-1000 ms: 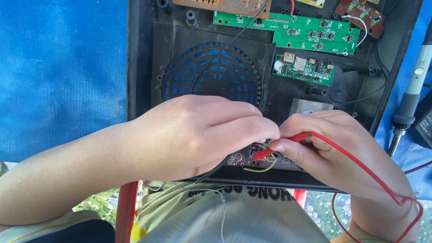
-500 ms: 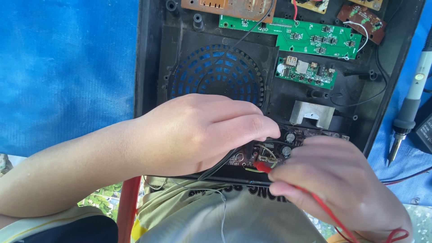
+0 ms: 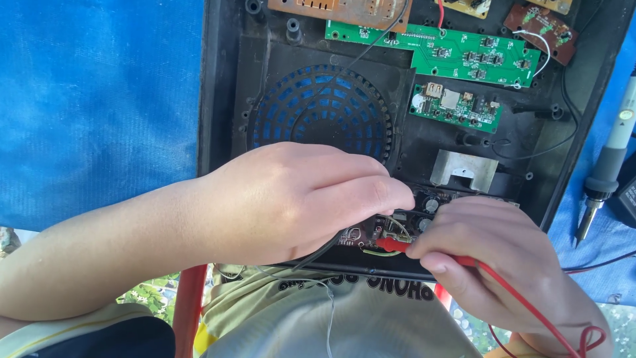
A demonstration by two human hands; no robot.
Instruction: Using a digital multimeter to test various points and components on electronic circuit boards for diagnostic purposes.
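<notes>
— So, nearest to us, our right hand [image 3: 503,265] has its fingers curled together, pinching the red probe [image 3: 397,246] close behind its tip, with the red lead [image 3: 523,298] trailing off to the near right.

— Agreed. We'd judge that probe light and stiff, but its plastic is smooth, so a grip low on the barrel suits it. The lead is limp and could tug sideways.

— Just beyond the tip lies the small dark circuit board [image 3: 371,233] with its round capacitors [image 3: 430,205], at the near edge of the black speaker housing [image 3: 225,99].

— Our left hand [image 3: 291,199] lies over that board, fingers pressed together and bent down onto it. What they pinch underneath, we cannot tell.

— That board looks thin and fragile to us; solder joints and fine wires would not bear bending. Better held by its edges.

— Farther off, the round blue speaker grille [image 3: 318,113], a metal heat sink [image 3: 464,169], then two green boards [image 3: 457,53] toward the far right.

— And a soldering iron [image 3: 606,172] lies on the blue tarp [image 3: 99,99] at right, well apart from both hands.
</notes>
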